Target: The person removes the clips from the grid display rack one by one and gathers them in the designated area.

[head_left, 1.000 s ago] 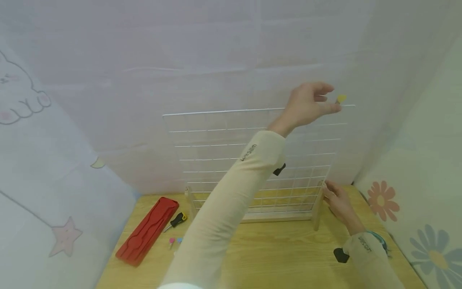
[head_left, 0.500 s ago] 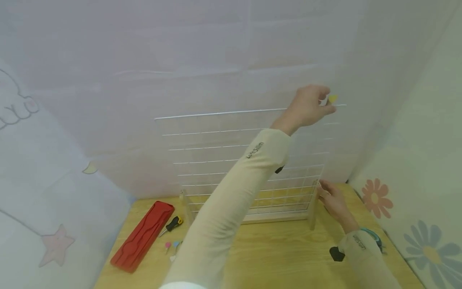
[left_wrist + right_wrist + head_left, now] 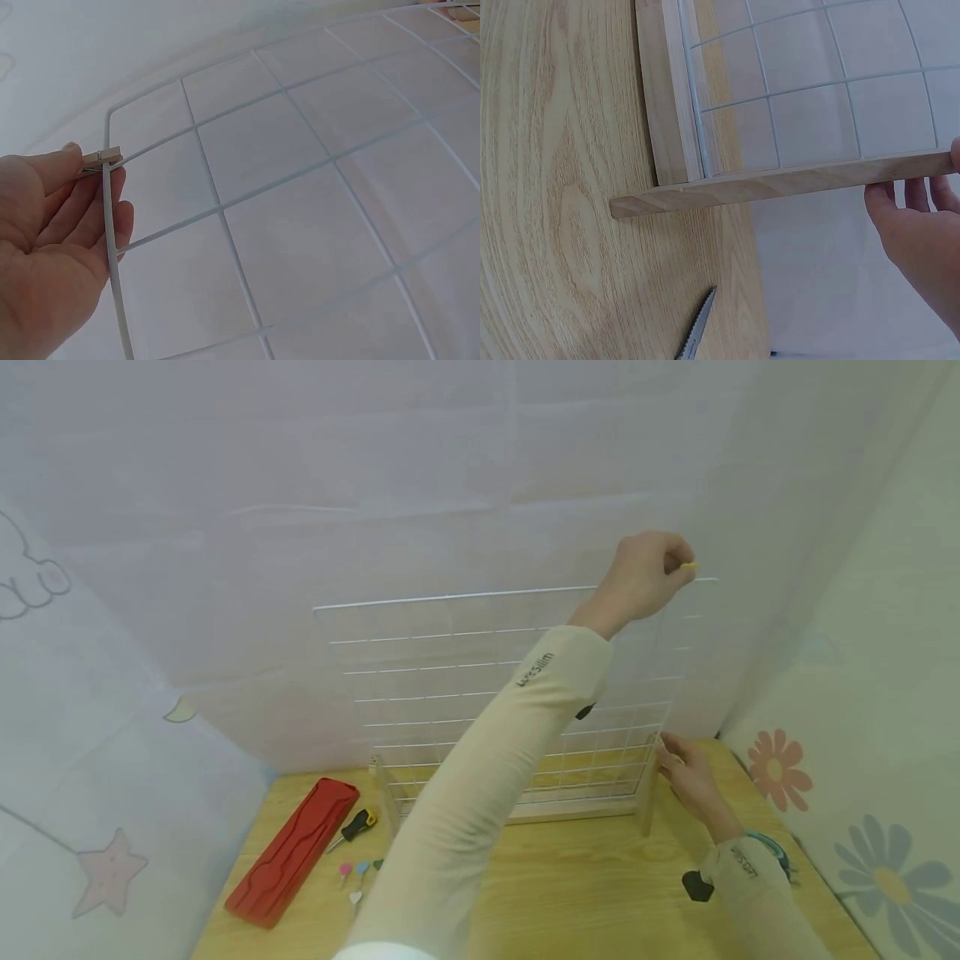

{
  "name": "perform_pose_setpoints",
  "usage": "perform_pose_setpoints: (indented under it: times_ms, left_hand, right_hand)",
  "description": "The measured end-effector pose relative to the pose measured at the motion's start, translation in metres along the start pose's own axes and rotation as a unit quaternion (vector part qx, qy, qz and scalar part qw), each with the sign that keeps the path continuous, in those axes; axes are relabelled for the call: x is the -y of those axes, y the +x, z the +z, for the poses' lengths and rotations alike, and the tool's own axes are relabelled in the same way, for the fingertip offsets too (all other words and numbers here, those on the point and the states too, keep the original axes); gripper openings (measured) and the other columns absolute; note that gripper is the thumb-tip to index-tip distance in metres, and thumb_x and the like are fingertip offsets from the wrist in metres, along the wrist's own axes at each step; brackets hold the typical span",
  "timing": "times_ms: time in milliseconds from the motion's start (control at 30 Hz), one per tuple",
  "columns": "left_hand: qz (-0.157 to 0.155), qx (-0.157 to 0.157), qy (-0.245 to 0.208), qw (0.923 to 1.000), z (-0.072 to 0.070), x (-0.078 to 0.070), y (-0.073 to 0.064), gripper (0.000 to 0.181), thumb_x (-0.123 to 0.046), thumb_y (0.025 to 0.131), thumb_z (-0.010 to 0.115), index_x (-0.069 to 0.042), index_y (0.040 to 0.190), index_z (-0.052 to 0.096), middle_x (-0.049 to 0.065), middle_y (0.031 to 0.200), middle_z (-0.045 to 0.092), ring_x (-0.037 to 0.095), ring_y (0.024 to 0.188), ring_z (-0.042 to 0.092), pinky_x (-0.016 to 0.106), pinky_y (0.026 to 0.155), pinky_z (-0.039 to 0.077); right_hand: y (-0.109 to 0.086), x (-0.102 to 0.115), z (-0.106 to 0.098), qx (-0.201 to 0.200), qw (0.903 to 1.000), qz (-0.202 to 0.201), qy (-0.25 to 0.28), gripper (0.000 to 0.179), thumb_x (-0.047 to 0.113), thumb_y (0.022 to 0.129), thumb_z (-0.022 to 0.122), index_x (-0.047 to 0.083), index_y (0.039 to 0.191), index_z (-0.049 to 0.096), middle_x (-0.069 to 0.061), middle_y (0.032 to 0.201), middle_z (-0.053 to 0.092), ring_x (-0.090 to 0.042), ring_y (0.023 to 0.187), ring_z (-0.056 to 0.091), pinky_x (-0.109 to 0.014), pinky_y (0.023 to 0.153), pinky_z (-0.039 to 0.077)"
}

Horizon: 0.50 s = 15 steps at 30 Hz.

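A white wire grid panel [image 3: 420, 635] stands upright in a wooden base with side posts. My left hand [image 3: 643, 572] reaches across to the panel's top wire near its right end. Between thumb and fingers it pinches a small wooden clothespin [image 3: 101, 159] that sits on the wire in the left wrist view. Only a yellow edge of that clothespin shows in the head view. My right hand [image 3: 696, 783] grips the right wooden post [image 3: 780, 186] near its top, fingertips on its outer side in the right wrist view.
On the table [image 3: 555, 893] at left lie a red tray [image 3: 292, 852], a black and yellow screwdriver [image 3: 354, 827] and several small pegs with coloured tops, one a white heart [image 3: 356, 899]. A serrated blade [image 3: 697, 324] lies beside the right post. Walls stand behind and beside the table.
My left fingers have closed in on the clothespin, and its yellow top has turned so less of it shows. The right hand stays at the post. The head view has shifted slightly.
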<state>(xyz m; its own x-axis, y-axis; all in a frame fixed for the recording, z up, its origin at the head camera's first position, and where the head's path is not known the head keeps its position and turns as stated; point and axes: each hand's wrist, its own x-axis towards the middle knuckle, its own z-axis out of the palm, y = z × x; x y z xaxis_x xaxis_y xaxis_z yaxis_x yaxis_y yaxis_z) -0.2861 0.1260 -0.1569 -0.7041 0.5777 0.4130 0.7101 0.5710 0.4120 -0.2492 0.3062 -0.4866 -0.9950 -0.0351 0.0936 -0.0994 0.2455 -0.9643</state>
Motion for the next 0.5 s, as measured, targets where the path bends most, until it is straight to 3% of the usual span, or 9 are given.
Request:
perform_pose_setpoints:
  times_ms: [200, 500]
  left_hand:
    - [-0.003, -0.012, -0.010, 0.9999, 0.0013, 0.0014, 0.0007, 0.019, -0.022, 0.095, 0.062, -0.012, 0.110, 0.069, -0.005, 0.098, 0.069, 0.002, 0.087, 0.060, 0.008, 0.074, 0.040]
    - [-0.005, -0.029, -0.020, 0.9994, 0.0059, 0.0007, -0.0051, 0.016, -0.020, 0.094, 0.063, -0.011, 0.106, 0.069, -0.004, 0.098, 0.069, 0.004, 0.088, 0.059, 0.009, 0.074, 0.040]
  right_hand:
    - [0.0015, 0.0004, 0.0003, 0.001, 1.0000, 0.001, 0.010, 0.062, 0.029, 0.105, 0.040, -0.009, 0.148, 0.016, -0.031, 0.151, 0.018, -0.045, 0.132, 0.031, -0.016, 0.094, 0.042]
    - [-0.0032, 0.0031, 0.0003, 0.000, 0.9999, 0.011, 0.011, 0.060, 0.026, 0.105, 0.039, -0.008, 0.149, 0.015, -0.029, 0.152, 0.019, -0.043, 0.134, 0.030, -0.022, 0.099, 0.041]
